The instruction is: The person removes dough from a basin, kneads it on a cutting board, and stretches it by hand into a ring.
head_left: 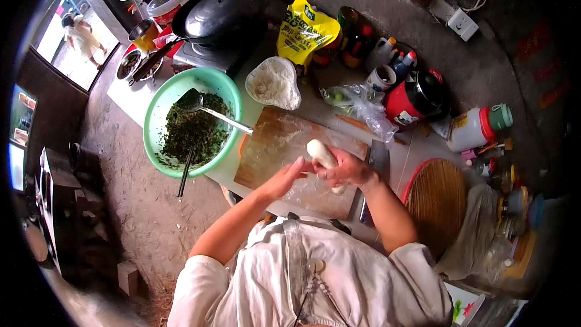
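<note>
A pale roll of dough (321,153) is gripped in my right hand (351,169), its rounded end sticking out past the fingers and a small bit showing below. My left hand (283,181) is close beside it with fingers stretched out; whether the fingertips touch the dough I cannot tell. Both hands are above a flour-dusted wooden board (266,151). To the left stands a green basin (235,94) of chopped dark-green filling (203,124), with a metal ladle (224,119) and dark chopsticks (186,169) in it. Behind the board is a white bowl of flour (270,83).
A lidded wok (224,15) sits at the back left. Along the wall are a yellow bag (307,27), bottles (358,45), a plastic bag (360,106) and a red-and-black pot (411,100). A round slatted lid (437,206) lies right. Another person (83,37) is outside the doorway.
</note>
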`<state>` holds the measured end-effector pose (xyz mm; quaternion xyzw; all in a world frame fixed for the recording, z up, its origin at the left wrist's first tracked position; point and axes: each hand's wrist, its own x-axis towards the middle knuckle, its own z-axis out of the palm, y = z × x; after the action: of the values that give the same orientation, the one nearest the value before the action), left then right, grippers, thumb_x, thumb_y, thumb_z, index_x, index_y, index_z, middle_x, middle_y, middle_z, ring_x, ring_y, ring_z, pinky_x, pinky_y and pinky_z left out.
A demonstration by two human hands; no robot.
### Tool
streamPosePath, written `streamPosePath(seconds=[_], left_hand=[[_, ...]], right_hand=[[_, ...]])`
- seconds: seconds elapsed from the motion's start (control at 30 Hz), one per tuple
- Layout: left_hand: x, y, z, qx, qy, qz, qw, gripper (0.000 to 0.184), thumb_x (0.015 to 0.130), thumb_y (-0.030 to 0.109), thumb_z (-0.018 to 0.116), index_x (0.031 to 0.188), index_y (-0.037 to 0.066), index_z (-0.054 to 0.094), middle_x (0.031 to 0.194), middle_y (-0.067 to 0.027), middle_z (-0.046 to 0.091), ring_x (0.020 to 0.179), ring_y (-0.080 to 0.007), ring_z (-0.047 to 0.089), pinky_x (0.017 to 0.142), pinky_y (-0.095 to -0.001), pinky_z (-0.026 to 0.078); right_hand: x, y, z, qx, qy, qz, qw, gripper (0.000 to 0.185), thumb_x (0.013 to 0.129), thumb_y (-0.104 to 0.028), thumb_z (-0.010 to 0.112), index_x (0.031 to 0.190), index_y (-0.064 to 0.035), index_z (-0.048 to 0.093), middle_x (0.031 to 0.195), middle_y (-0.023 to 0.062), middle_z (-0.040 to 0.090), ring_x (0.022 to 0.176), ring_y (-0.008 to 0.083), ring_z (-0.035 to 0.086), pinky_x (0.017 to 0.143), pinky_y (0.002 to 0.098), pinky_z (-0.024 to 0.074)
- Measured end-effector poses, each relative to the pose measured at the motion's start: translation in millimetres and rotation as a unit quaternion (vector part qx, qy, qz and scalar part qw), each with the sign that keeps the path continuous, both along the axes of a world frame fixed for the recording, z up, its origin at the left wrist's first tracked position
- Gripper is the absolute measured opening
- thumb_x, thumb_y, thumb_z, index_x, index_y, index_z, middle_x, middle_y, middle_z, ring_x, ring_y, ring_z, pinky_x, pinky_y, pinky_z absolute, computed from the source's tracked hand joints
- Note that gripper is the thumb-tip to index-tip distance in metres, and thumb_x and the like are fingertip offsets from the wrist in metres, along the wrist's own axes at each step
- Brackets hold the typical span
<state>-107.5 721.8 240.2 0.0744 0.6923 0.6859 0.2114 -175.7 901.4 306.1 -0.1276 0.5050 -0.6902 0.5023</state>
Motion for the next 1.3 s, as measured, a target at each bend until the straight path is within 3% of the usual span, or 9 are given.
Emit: streamPosePath(seconds=[0.07,0.33,0.57,0.67,0.77,0.83,1.03,1.2,1.3], left_hand=[[-8,25,20,0.414,-0.176,0.033,0.892,0.061,0.088,0.052,0.032,0.11,-0.002,0.049,0.092,-0.0106,0.059,0.086,-0.0202,0.054,0.074,-0.0327,0.044],[-39,43,38,0.474,-0.169,0.145,0.852,0.038,0.089,0.047,0.037,0.089,0.01,0.046,0.057,0.0034,0.034,0.052,-0.012,0.036,0.066,-0.0307,0.041],[-50,24,31,0.658,-0.138,0.155,0.724,0.039,0.088,0.046,0.04,0.096,0.008,0.047,0.07,0.0,0.041,0.061,-0.0118,0.043,0.066,-0.0305,0.041],[-49,23,45,0.57,-0.158,0.272,0.759,0.051,0.085,0.053,0.038,0.102,0.006,0.047,0.083,-0.0069,0.051,0.076,-0.019,0.051,0.076,-0.0347,0.043],[-37,21,22,0.536,-0.118,0.076,0.833,0.071,0.081,0.065,0.028,0.116,0.004,0.041,0.109,-0.0156,0.052,0.1,-0.0256,0.051,0.089,-0.0393,0.039],[-21,51,21,0.365,-0.074,0.205,0.905,0.069,0.079,0.069,0.023,0.122,0.017,0.037,0.099,-0.0123,0.056,0.086,-0.0189,0.056,0.075,-0.0335,0.046],[-15,15,16,0.085,-0.112,-0.097,0.985,0.045,0.084,0.049,0.047,0.1,0.007,0.051,0.055,0.0001,0.044,0.041,-0.0096,0.04,0.038,-0.0213,0.031],[-10,26,27,0.299,-0.176,-0.038,0.937,0.038,0.084,0.043,0.051,0.088,0.005,0.052,0.055,0.0019,0.04,0.042,-0.0084,0.034,0.039,-0.0204,0.026],[-22,37,27,0.416,-0.037,0.076,0.905,0.054,0.086,0.055,0.034,0.097,0.004,0.052,0.091,-0.004,0.053,0.077,-0.0136,0.048,0.068,-0.0269,0.038]], right_hand=[[4,0,5,0.034,0.038,0.104,0.993,0.03,0.075,-0.01,0.063,0.099,-0.0044,0.046,0.072,-0.0009,0.046,0.054,0.0057,0.042,0.045,0.0191,0.0347],[21,27,-60,0.189,0.192,0.005,0.963,0.027,0.074,-0.028,0.067,0.077,-0.0051,0.053,0.066,0.0016,0.052,0.057,0.0079,0.048,0.052,0.0235,0.0386],[28,10,-58,0.108,0.145,-0.011,0.983,0.036,0.077,-0.041,0.061,0.072,-0.0067,0.051,0.058,-0.0026,0.046,0.052,0.0074,0.042,0.048,0.0231,0.0351],[25,9,-48,0.151,0.119,0.036,0.981,0.041,0.077,-0.046,0.06,0.084,-0.0068,0.049,0.061,-0.0036,0.044,0.053,0.0076,0.043,0.049,0.0234,0.0367],[23,-11,-26,-0.211,0.007,-0.083,0.974,0.041,0.081,-0.046,0.053,0.082,-0.0062,0.046,0.06,-0.002,0.042,0.052,0.0086,0.042,0.053,0.025,0.0366],[15,-22,-8,-0.165,0.001,-0.147,0.975,0.05,0.084,-0.052,0.044,0.096,-0.0041,0.047,0.079,0.0041,0.051,0.071,0.0118,0.05,0.068,0.0274,0.042],[-21,-23,-7,-0.032,0.079,-0.123,0.989,0.069,0.084,-0.063,0.025,0.105,-0.0022,0.05,0.099,0.0083,0.055,0.094,0.0161,0.052,0.082,0.0306,0.0411],[-15,-22,-28,0.081,0.069,-0.135,0.985,0.076,0.083,-0.065,0.017,0.102,-0.0027,0.057,0.095,0.0046,0.06,0.09,0.0137,0.054,0.08,0.0273,0.0396],[-10,-15,-39,0.107,0.12,-0.193,0.968,0.07,0.086,-0.06,0.017,0.1,-0.0044,0.057,0.091,0.0032,0.061,0.084,0.0133,0.054,0.076,0.0248,0.0383]])
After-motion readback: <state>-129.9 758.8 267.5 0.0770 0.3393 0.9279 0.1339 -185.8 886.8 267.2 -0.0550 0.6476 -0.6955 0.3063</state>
